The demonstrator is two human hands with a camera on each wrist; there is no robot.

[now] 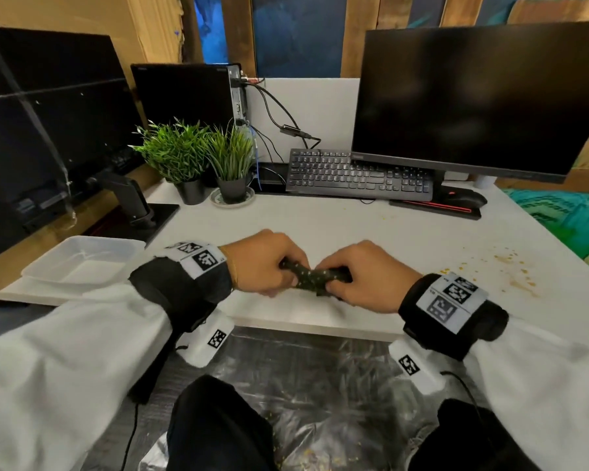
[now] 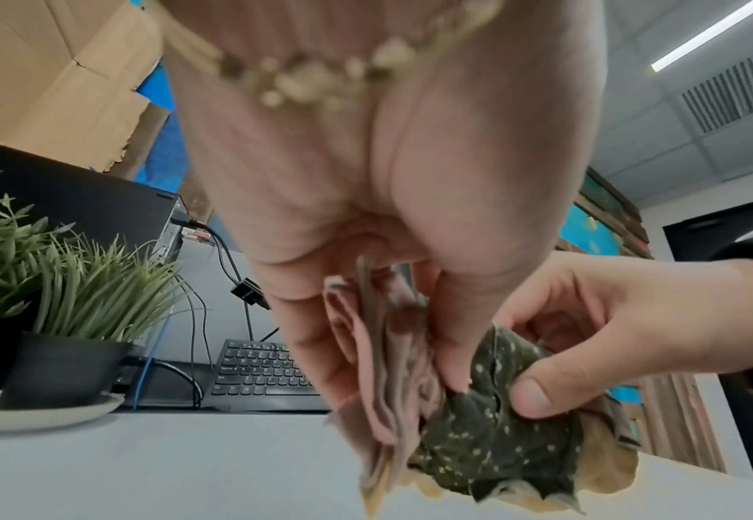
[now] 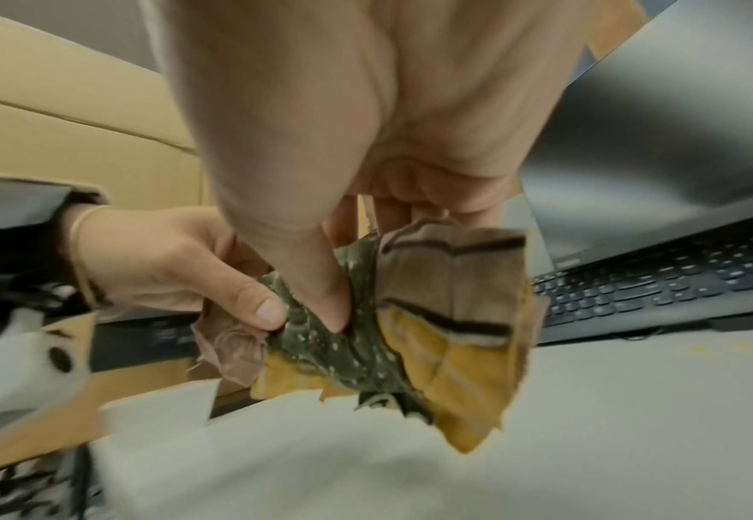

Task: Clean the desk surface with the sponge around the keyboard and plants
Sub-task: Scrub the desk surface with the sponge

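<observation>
Sponge (image 1: pixel 315 277): a thin, folded, cloth-like pad, dark green with pale specks on one face and yellow-brown on the other, held just above the near edge of the desk (image 1: pixel 371 239).
Left hand (image 1: pixel 266 265): fingers and thumb curled round the sponge's left end.
Right hand (image 1: pixel 364 277): thumb and fingers pinching its right end.
Long axis: runs left to right between the two hands, roughly along the desk's near edge; the folded edges hang down toward the surface.
Risk, crumbs: yellow crumbs (image 1: pixel 510 266) lie on the near right; a sweep toward the edge would likely push them onto the floor.
Risk, far side: wiping close to the keyboard (image 1: pixel 357 175) or plants (image 1: pixel 198 154) could catch the cables or tip a pot.
Risk, fold: the bunched pad may unfold if one hand lets go.
</observation>
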